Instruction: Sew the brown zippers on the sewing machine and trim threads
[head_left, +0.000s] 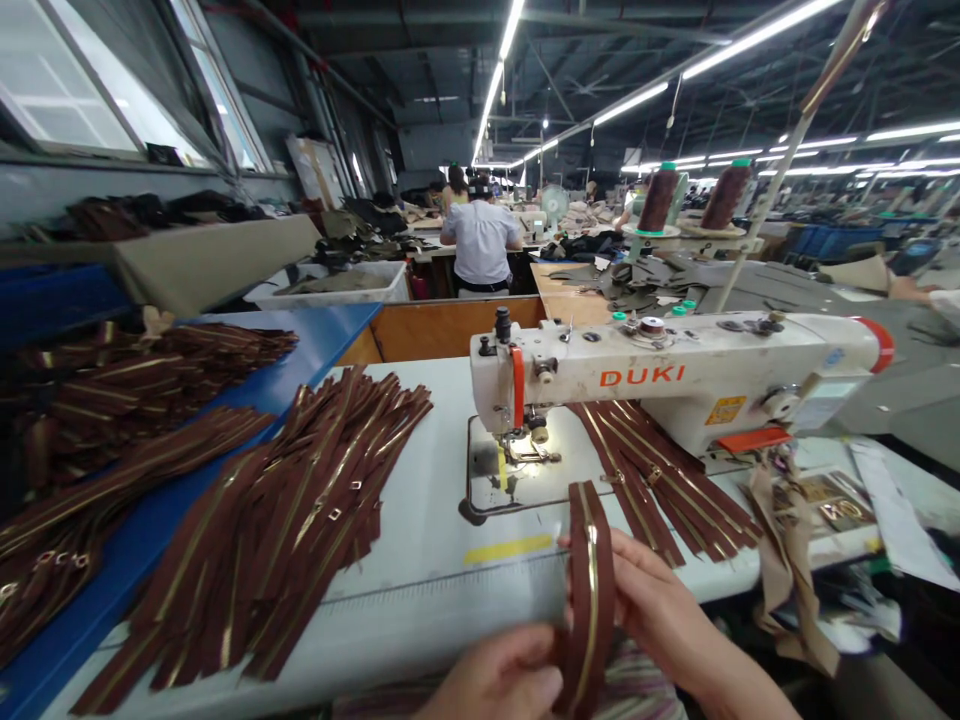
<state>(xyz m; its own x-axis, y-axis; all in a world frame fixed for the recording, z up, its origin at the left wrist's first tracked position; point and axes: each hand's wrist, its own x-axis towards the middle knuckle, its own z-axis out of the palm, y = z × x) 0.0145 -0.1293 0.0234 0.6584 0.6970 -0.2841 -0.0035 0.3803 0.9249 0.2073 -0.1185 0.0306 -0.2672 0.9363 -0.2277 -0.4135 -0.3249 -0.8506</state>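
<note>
A brown zipper (pixel 592 590) with gold teeth and a gold slider stands upright in front of the sewing machine (pixel 592 370). My right hand (pixel 652 600) is closed on its upper part from the right, some fingers hidden behind the tape. Lower down, my left hand (pixel 510 670) is closed at the zipper's left edge, with part of its grip out of sight. Under the machine arm lies a fan of brown zippers (pixel 660 490). A larger pile of zippers (pixel 300 500) covers the table (pixel 442 590) to the left of the needle.
More zippers (pixel 97 420) lie on a blue surface (pixel 322 335) at far left. Beige strips (pixel 787 560) hang over the table's right side. Two thread cones (pixel 658 200) stand behind the machine. A person in a light shirt (pixel 481 240) sits ahead, facing away.
</note>
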